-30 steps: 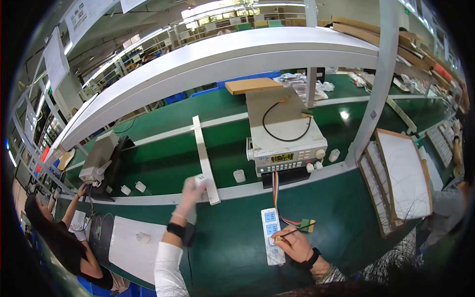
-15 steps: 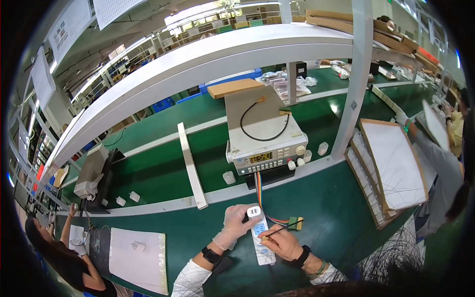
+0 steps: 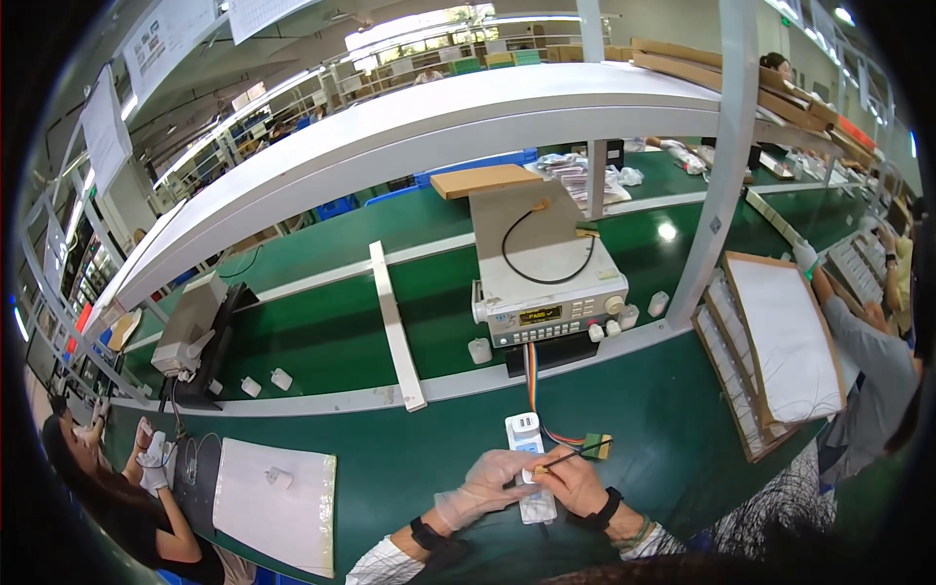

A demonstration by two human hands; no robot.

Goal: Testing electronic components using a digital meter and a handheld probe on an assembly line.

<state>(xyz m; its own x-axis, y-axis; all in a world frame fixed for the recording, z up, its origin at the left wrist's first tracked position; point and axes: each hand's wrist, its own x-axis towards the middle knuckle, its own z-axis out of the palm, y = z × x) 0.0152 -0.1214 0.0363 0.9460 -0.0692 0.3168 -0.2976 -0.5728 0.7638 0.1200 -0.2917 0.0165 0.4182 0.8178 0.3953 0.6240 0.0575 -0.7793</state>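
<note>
A white power strip (image 3: pixel 538 510) lies on the green bench in front of me, with a white two-port charger (image 3: pixel 526 423) seated in its far end. My left hand (image 3: pixel 480 492), in a thin clear glove, reaches over the strip. Its fingertips are closed beside my other hand, and whatever they pinch is mostly hidden. My right hand (image 3: pixel 577 485) is closed on the brass-coloured end of a short black cable (image 3: pixel 568 454). That cable runs toward a small green circuit board (image 3: pixel 598 447), where several coloured wires come from the bench instrument (image 3: pixel 552 302).
Several white chargers (image 3: pixel 480 351) stand around the instrument. At the right, trays (image 3: pixel 790 331) are stacked at a tilt. A white sheet (image 3: pixel 273 507) lies on the left, near a seated co-worker (image 3: pixel 117 507). A metal post (image 3: pixel 717 195) and overhead shelf (image 3: pixel 419 107) rise beyond the bench.
My left hand has let go of the charger and moved nearer, down to my right hand. The instrument's display has changed. The whole view has shifted slightly.
</note>
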